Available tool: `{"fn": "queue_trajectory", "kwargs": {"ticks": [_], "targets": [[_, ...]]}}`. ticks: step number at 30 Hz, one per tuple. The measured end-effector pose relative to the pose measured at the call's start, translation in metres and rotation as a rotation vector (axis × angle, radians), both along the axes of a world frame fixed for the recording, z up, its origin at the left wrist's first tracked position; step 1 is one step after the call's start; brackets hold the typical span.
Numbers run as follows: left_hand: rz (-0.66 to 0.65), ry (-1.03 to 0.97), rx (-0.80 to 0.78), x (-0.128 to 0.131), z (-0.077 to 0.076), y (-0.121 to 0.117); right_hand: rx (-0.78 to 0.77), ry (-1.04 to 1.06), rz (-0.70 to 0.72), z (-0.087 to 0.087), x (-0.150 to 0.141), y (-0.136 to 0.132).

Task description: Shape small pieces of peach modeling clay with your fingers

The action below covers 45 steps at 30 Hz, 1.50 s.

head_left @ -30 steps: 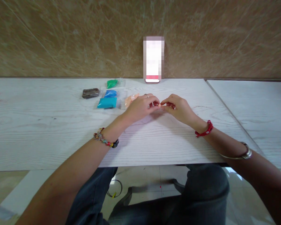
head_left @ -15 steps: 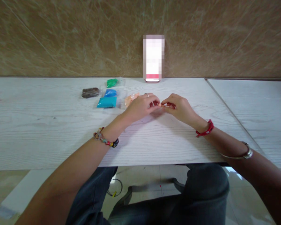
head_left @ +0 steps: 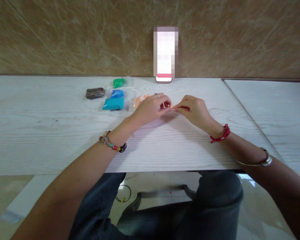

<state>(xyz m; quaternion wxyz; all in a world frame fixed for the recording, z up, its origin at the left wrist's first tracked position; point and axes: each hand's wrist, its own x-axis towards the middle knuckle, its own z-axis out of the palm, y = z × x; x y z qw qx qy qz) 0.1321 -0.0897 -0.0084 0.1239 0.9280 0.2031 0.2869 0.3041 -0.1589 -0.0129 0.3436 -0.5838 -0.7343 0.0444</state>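
A small lump of peach modelling clay point(head_left: 171, 106) sits between the fingertips of both hands, just above the tabletop. My left hand point(head_left: 153, 107), with a ring on one finger, pinches it from the left. From the other side my right hand point(head_left: 193, 108) pinches at it with thumb and forefinger. The fingers cover most of the lump, so its full shape is hidden. Close behind my left hand lies a clear packet of peach clay point(head_left: 139, 101), partly covered by that hand.
Left of my hands lie packets of teal clay point(head_left: 113, 104), blue clay point(head_left: 117, 93), green clay point(head_left: 119, 83) and brown clay point(head_left: 95, 93). A phone point(head_left: 164, 79) with a blurred screen leans on the marbled wall point(head_left: 90, 40). A seam crosses the white table point(head_left: 52, 133) at right.
The whole view has shifted slightly, so the table and phone sit higher. Both hands keep their pinch on the peach clay, with the right fingers drawn a little closer together.
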Motion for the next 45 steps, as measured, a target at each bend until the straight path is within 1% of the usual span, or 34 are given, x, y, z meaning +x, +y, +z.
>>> {"fn": "queue_trajectory", "kwargs": {"ticks": [3, 9, 15, 19, 22, 24, 28, 35, 39, 43, 45], "targets": [[0.002, -0.009, 0.008, 0.0, 0.0, 0.0, 0.014, -0.027, 0.009, -0.002, 0.0, 0.0], [0.017, -0.029, 0.028, 0.0, 0.001, -0.001, -0.035, -0.136, 0.028, -0.003, 0.003, 0.002], [0.011, -0.029, 0.029, 0.0, 0.001, 0.0, -0.048, -0.22, 0.048, -0.004, 0.004, 0.002], [0.017, -0.013, 0.027, 0.0, 0.001, 0.0, -0.047, -0.203, 0.047, -0.005, 0.006, 0.002], [0.007, -0.024, 0.024, 0.001, 0.0, 0.0, 0.002, -0.146, 0.016, -0.004, 0.006, 0.001], [-0.017, -0.024, 0.018, 0.0, -0.001, 0.001, 0.026, -0.125, 0.021, -0.004, 0.003, 0.0], [-0.036, -0.001, 0.017, 0.0, -0.003, 0.002, 0.02, -0.134, 0.05, -0.002, -0.001, -0.001], [-0.021, 0.023, 0.02, 0.001, -0.004, 0.003, 0.013, -0.158, 0.024, -0.004, 0.0, 0.0], [0.024, 0.083, -0.013, 0.001, -0.006, 0.007, -0.056, -0.199, 0.05, -0.005, 0.004, 0.002], [0.104, 0.252, -0.075, -0.001, -0.012, 0.015, -0.124, -0.218, 0.027, -0.004, 0.019, 0.008], [0.132, 0.303, -0.09, -0.001, -0.014, 0.018, -0.16, -0.255, 0.029, -0.003, 0.028, 0.01]]}}
